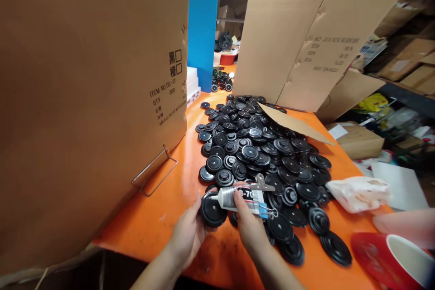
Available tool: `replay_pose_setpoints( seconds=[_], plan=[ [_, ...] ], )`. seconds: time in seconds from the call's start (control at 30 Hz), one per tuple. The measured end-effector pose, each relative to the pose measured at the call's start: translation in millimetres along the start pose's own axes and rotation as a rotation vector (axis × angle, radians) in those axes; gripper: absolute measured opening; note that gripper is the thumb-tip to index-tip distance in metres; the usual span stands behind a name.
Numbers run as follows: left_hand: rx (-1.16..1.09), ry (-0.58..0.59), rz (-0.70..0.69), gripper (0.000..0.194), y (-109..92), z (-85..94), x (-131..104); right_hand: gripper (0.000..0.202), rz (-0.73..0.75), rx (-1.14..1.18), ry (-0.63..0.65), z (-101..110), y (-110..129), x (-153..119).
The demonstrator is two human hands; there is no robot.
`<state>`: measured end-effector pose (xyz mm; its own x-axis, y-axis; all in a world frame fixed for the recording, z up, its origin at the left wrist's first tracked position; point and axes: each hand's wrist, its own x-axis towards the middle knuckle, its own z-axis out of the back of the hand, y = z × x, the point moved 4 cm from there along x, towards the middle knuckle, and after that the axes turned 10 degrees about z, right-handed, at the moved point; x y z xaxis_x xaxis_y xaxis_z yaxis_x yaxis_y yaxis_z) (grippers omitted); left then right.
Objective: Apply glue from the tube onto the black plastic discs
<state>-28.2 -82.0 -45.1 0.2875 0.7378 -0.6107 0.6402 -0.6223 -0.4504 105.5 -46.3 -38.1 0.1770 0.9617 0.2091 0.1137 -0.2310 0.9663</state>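
Note:
My left hand (pixel 189 230) grips a round black plastic disc (pixel 213 212) by its edge, near the front of the orange table. In my right hand (pixel 247 222) is a white glue tube (pixel 228 198) with dark print, squeezed between thumb and fingers. The tube lies sideways, its nozzle pointing left over the upper part of the disc; I cannot tell whether the tip touches it. A metal bulldog clip (pixel 261 183) and a blue binder clip (pixel 263 210) are fastened at the tube's tail end. Just beyond my hands spreads a heap of similar black discs (pixel 249 152).
A large cardboard box (pixel 84 99) walls off the left, with a bent wire stand (pixel 154 174) beside it. Cardboard panels (pixel 288 31) stand behind the heap. At right lie a white plastic bag (pixel 360 192) and a red cup (pixel 374 253). The orange table (pixel 146 231) ends close in front.

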Motion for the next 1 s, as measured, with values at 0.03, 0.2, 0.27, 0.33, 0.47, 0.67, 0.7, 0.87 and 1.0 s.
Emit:
replay_pose_setpoints(
  seconds=[0.03,0.2,0.27,0.33,0.47,0.67,0.7,0.87,1.0],
  plan=[
    [0.009,0.006,-0.006,0.045,0.2,0.2,0.0,0.031,-0.011,0.010,0.026,-1.4,2.2,-0.3],
    [0.029,0.053,-0.030,0.046,1.1,-0.7,0.5,0.031,-0.019,0.030,0.102,-7.5,15.6,-0.1],
    [0.034,0.042,-0.031,0.047,1.7,-0.2,0.6,0.031,-0.022,0.025,0.104,-8.1,17.6,0.2],
    [0.041,0.034,-0.028,0.047,2.2,-0.1,0.4,0.031,-0.017,0.022,0.114,-8.4,18.0,0.5],
    [0.051,0.036,-0.027,0.049,1.4,-1.1,-1.0,0.027,0.001,-0.003,0.163,-10.0,18.0,0.5],
    [0.035,0.016,-0.038,0.049,0.0,-1.1,-3.5,0.023,0.057,-0.057,0.183,-12.6,19.6,0.5],
    [0.032,0.008,-0.042,0.049,0.0,-0.9,-4.1,0.022,0.085,-0.071,0.183,-12.9,20.4,0.3],
    [0.027,-0.021,-0.035,0.047,-0.6,-0.9,-7.3,0.019,0.195,-0.163,0.178,-11.9,22.2,-4.1],
    [0.055,-0.041,-0.041,0.047,-2.9,-0.4,-9.2,0.025,0.161,-0.292,0.102,-6.0,18.8,-8.4]
  ],
)
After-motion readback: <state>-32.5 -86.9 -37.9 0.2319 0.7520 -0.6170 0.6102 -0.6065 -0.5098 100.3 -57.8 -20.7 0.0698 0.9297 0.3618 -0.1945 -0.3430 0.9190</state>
